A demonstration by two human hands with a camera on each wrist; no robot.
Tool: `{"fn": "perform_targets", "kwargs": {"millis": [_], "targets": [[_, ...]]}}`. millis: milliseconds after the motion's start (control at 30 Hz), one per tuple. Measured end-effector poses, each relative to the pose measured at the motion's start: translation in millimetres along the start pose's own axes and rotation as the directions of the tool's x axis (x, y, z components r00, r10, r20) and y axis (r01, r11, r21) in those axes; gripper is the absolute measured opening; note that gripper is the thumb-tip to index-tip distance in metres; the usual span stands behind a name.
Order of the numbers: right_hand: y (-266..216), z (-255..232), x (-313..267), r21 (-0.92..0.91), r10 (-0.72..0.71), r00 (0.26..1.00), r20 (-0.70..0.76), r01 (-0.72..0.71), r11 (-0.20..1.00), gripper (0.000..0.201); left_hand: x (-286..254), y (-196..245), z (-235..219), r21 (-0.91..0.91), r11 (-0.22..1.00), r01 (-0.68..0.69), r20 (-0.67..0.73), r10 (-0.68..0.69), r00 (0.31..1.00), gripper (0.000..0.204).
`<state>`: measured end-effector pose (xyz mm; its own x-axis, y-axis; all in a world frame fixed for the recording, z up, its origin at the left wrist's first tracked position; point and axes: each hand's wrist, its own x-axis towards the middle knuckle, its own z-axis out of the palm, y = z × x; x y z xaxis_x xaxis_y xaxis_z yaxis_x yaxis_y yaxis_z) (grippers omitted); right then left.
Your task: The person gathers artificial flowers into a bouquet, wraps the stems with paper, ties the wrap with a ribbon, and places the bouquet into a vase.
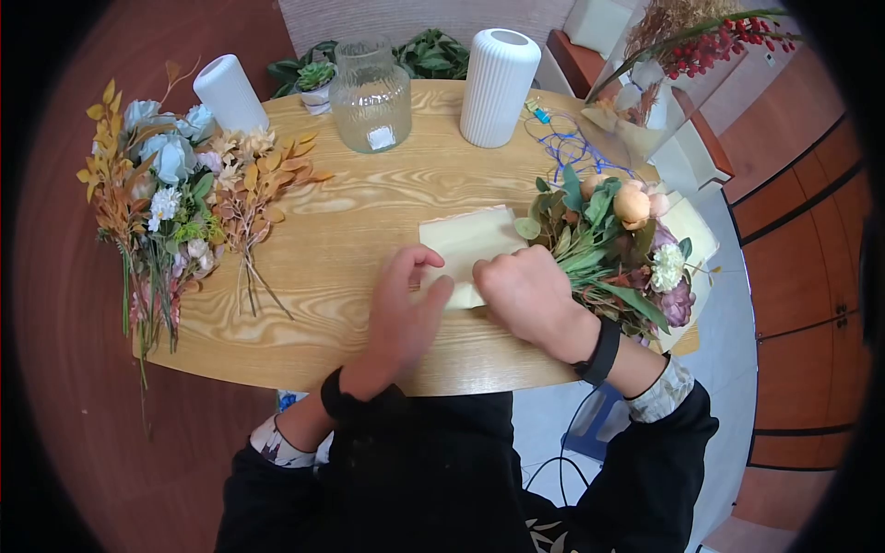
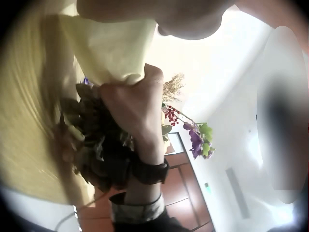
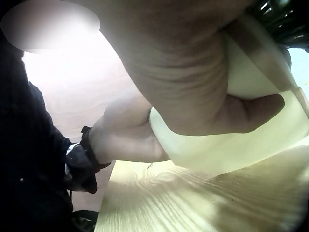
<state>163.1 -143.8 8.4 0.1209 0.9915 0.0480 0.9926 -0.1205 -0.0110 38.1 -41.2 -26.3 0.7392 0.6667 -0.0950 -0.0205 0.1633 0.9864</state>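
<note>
With our right hand [image 1: 530,290] we are gripping a pale yellow paper [image 1: 470,238], fingers curled tightly, while our left hand [image 1: 403,309] is holding its fingers loosely curved and parted from the thumb at the left edge; whether it is touching, we cannot tell. The paper is lying near the middle of the wooden table [image 1: 359,221], just left of a flower bunch [image 1: 599,253].

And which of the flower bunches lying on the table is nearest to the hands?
The bunch with peach and purple flowers, close beside the right hand. The bunch with blue flowers and the orange-leaved stems lie farther off, toward the left.
</note>
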Motion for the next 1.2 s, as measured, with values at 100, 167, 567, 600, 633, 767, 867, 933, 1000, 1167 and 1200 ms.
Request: {"fn": "perform_targets", "kwargs": {"millis": [100,167,567,600,633,767,867,933,1000,1167,1200], "targets": [[-2,4,-2,-0.009,-0.029,0.998,0.050,0.029,1.000,0.013,-8,23,-1,0.696,0.265,-0.668,0.343,0.695,0.633,0.018],[-7,5,0,-0.012,-0.067,0.994,0.083,0.068,0.998,0.011,-24,25,4,0.717,0.411,-0.563,0.465,0.320,0.826,0.022],[-9,31,-1,-0.108,-0.063,0.982,-0.176,0.045,0.993,0.015,21,11,2,0.799,0.535,-0.275,0.460,-0.251,0.852,0.023],[-11,31,-2,-0.112,-0.043,0.989,-0.145,0.027,0.993,0.014,22,12,3,0.799,0.536,-0.273,0.458,-0.249,0.853,0.023],[-12,31,-2,-0.113,-0.019,0.993,-0.114,0.006,0.994,0.013,23,13,3,0.805,0.542,-0.241,0.455,-0.304,0.837,0.021],[-8,30,1,0.014,0.018,1.000,-0.002,-0.018,1.000,0.011,14,-12,5,0.834,0.321,-0.449,0.463,0.035,0.885,0.018],[-6,17,4,-0.051,-0.013,0.998,0.069,0.017,0.999,0.009,12,-20,5,0.844,0.222,-0.488,0.479,0.097,0.872,0.016],[-5,14,6,-0.043,-0.049,0.995,0.085,0.052,0.998,0.010,12,-17,6,0.855,0.254,-0.452,0.450,0.072,0.890,0.015],[-2,18,7,-0.023,-0.056,0.998,0.023,0.057,0.998,0.011,15,-7,6,0.866,0.285,-0.411,0.416,0.044,0.908,0.014],[-4,17,11,-0.084,-0.096,0.992,-0.087,0.089,0.992,0.015,26,4,1,0.805,0.574,-0.152,0.364,-0.274,0.890,0.017],[-4,16,11,-0.085,-0.103,0.992,-0.078,0.097,0.992,0.013,26,5,0,0.804,0.575,-0.153,0.367,-0.275,0.889,0.017]]}}
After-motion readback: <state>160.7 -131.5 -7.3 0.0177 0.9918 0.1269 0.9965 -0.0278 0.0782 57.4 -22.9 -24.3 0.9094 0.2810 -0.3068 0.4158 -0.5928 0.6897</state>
